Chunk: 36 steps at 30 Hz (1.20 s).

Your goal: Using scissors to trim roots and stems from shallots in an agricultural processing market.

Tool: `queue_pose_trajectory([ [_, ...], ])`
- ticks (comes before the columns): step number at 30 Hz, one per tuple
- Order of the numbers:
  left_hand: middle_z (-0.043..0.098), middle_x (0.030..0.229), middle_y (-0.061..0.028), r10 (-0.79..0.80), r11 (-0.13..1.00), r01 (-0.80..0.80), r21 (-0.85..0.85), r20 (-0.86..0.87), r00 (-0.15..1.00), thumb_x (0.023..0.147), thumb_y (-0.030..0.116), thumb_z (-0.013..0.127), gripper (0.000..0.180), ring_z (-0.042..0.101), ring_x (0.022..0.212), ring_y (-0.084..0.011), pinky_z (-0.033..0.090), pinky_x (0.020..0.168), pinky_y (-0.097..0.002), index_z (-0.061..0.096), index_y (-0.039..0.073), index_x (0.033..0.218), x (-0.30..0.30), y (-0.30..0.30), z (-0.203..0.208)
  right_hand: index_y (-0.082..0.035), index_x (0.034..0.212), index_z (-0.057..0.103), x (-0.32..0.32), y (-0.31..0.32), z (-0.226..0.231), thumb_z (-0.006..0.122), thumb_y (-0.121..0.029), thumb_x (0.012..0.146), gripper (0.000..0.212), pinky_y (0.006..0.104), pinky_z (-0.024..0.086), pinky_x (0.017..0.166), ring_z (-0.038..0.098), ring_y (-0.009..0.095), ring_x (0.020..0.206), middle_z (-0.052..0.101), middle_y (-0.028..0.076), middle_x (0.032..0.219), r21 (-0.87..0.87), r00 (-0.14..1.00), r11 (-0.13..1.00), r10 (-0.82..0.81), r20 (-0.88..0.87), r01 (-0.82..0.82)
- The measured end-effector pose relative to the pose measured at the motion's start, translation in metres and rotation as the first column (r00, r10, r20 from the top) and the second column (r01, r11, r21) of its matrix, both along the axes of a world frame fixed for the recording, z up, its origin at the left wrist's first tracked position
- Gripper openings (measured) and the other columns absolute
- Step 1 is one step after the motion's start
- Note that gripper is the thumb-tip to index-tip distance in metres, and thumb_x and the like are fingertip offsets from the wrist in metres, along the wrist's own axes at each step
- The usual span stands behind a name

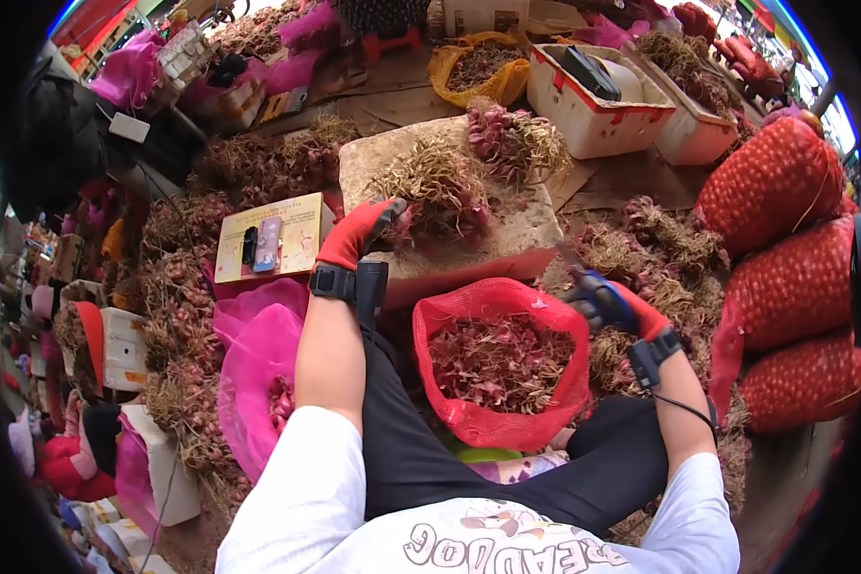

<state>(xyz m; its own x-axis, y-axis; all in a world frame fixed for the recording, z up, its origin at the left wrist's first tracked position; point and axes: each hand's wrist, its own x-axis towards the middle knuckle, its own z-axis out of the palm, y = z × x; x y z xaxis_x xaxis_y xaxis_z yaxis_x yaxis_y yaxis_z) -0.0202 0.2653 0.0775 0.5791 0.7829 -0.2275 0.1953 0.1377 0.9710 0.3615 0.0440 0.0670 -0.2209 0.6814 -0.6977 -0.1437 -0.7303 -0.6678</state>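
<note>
In front of me a pale, dirt-covered block (517, 220) bears a bunch of shallots (430, 191) with dry, tangled tops. My left hand (371, 230), in a red and dark glove, closes on the bunch's near left side; its fingertips are partly hidden. A second bunch of purple shallots (512, 139) lies at the block's far right corner. My right hand (605, 301), gloved too, grips scissors (574, 263) with a blue handle; the blades point up and left, off the block's right edge. Between my legs a red mesh bag (500, 429) stands open, holding purple skins and dry trimmings.
Left of the block, a yellow box (297, 222) carries a phone (266, 246). A pink mesh bag (258, 354) is beside my left arm. Shallot heaps (177, 335) lie on both sides. Full red sacks (775, 182) are stacked right; white foam bins (598, 129) stand at the back.
</note>
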Motion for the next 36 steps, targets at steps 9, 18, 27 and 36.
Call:
queue_pose_trajectory([
  [9, 0.059, 0.080, -0.0028, -0.143, 0.985, 0.147, -0.093, 0.048, 0.989, 0.091, 0.013, 0.055, 0.013, 0.058, 0.076, -0.0123, 0.048, 0.068, -0.0277, 0.057, 0.000, 0.089, 0.000, 0.003, -0.011, 0.001, 0.104, 0.061, -0.100, 0.078, -0.019, 0.048, -0.047, 0.093, 0.052, 0.0182, 0.036, 0.045, 0.041, 0.002, 0.049, 0.046, -0.008, 0.060, 0.321, 0.953, 0.911, 0.296, -0.063, -0.261],
  [18, 0.058, 0.080, -0.0041, -0.194, 0.971, 0.188, -0.150, -0.029, 0.981, 0.093, 0.011, 0.052, 0.011, 0.057, 0.073, -0.0131, 0.049, 0.065, -0.0277, 0.054, 0.001, 0.089, -0.004, 0.011, -0.010, 0.001, 0.098, 0.063, -0.122, 0.113, -0.028, 0.051, -0.050, 0.090, 0.053, 0.0198, 0.035, 0.041, 0.044, 0.004, 0.045, 0.047, -0.006, 0.056, 0.330, 0.956, 0.906, 0.291, -0.032, -0.264],
  [27, 0.059, 0.081, -0.0024, -0.135, 0.966, 0.140, -0.216, 0.037, 0.990, 0.092, 0.015, 0.053, 0.015, 0.056, 0.073, -0.0109, 0.047, 0.066, -0.0266, 0.058, 0.001, 0.092, -0.007, 0.005, 0.000, -0.006, 0.109, 0.065, -0.115, 0.135, -0.029, 0.062, -0.033, 0.087, 0.035, 0.0222, 0.035, 0.038, 0.043, 0.006, 0.041, 0.045, -0.003, 0.053, 0.370, 0.935, 0.859, 0.335, 0.119, -0.355],
  [36, 0.059, 0.082, 0.0004, -0.062, 0.993, 0.049, -0.111, -0.115, 0.991, 0.085, 0.009, 0.054, 0.009, 0.054, 0.073, -0.0088, 0.045, 0.064, -0.0255, 0.059, 0.005, 0.092, -0.025, -0.004, 0.026, -0.004, 0.101, 0.063, -0.114, 0.086, -0.033, 0.059, -0.043, 0.088, 0.042, 0.0190, 0.033, 0.038, 0.043, 0.003, 0.042, 0.046, -0.007, 0.057, 0.154, 0.951, 0.939, 0.308, 0.021, -0.307],
])
